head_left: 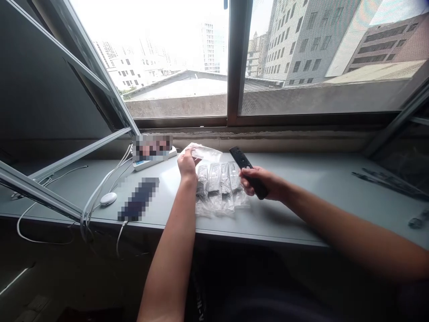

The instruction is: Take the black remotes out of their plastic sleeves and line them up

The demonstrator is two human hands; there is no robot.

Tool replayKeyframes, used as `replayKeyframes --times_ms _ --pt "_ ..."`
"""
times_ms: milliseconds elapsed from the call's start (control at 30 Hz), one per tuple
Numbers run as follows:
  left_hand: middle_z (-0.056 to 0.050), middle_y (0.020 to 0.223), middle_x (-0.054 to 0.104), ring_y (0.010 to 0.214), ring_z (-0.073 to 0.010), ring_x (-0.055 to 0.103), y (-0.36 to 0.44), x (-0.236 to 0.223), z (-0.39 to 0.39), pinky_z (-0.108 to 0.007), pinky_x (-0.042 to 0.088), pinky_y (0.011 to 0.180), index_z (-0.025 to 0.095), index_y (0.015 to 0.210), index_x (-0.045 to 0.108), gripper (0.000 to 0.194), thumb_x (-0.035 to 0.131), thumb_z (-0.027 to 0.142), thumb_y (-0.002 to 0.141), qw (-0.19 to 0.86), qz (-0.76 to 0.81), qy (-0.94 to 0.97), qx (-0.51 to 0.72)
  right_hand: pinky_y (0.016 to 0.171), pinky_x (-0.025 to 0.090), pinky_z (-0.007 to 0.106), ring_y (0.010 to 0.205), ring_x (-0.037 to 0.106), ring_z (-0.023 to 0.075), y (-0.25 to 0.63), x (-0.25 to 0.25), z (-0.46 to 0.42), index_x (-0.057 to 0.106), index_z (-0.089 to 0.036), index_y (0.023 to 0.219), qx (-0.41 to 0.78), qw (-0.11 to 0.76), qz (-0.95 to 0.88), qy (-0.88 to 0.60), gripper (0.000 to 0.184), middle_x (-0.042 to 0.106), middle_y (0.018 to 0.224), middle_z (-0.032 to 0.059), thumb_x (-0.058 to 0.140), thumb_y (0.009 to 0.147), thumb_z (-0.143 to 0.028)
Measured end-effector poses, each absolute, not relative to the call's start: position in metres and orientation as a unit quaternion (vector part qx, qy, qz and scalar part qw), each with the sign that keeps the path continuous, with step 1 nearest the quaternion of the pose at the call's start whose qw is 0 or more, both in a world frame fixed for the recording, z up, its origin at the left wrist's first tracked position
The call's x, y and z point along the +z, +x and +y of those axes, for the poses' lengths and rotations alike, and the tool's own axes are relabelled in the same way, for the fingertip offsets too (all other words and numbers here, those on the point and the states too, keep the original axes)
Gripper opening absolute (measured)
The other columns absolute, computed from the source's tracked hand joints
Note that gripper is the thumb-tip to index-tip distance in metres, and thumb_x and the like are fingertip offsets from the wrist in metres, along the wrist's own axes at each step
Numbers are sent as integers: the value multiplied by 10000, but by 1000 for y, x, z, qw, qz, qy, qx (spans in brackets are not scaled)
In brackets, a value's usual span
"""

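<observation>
Remote control (241, 162) in your right hand (268, 182), just right of the frame's centre: you have thumb and fingers wrapped around its lower half, its upper end slanting toward the upper left. Your left hand (188, 165) is closed on a clear plastic bag (210, 154), pinching it by its left end. The step in hand looks like pairing remote and bag, though whether one is going in or has come out, you cannot tell from this view. As a judgement, slipping it in would call for spreading the bag's mouth and lining the long body up with it. The remote is a slim, dark, matte-looking bar with small buttons and rounded ends; the bag is thin, glossy and limp, pale where light catches it. Below, at mid-frame, bagged items (214, 180) lie side by side on the smooth grey worktop (311, 179), their film crinkled and bunched toward you. They look long and slim, but the creases blur their detail.
</observation>
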State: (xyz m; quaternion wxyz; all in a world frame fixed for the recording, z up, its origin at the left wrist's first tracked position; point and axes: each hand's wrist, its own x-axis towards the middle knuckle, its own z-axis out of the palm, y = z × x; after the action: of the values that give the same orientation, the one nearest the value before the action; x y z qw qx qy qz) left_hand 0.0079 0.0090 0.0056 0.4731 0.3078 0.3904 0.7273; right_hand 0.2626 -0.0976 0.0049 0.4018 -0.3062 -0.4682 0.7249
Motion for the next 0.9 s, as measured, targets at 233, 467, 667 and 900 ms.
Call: replayKeyframes --times_ms 233,467,667,900 --pt "-153 1154 841 926 -236 810 21 7 -6 -298 593 782 147 1146 810 372 747 423 905 585 322 509 543 531 566 253 678 690 149 260 6 -96 781 -163 1170 639 497 -464 -360 378 782 1039 102 910 911 -407" --pt "-146 1212 838 954 -241 811 19 8 -10 -296 568 791 159 1180 831 406 738 444 905 599 292 537 518 543 583 238 605 676 141 256 8 -103 774 -143 1350 646 415 -533 -356 544 803 868 89 898 924 -460" --pt "-165 1192 841 1113 -288 790 18 9 -9 -345 583 953 124 1147 833 414 753 453 910 606 297 512 531 592 587 239 630 719 158 258 9 -107 779 -98 1387 685 295 -589 -311 612 796 766 76 902 919 -473" --pt "-181 1143 844 1023 -263 796 9 3 5 -347 609 890 103 1074 818 314 665 346 945 602 397 412 557 735 613 286 718 798 202 268 10 -110 712 -180 1526 707 114 -643 -272 654 823 785 60 864 963 -475"
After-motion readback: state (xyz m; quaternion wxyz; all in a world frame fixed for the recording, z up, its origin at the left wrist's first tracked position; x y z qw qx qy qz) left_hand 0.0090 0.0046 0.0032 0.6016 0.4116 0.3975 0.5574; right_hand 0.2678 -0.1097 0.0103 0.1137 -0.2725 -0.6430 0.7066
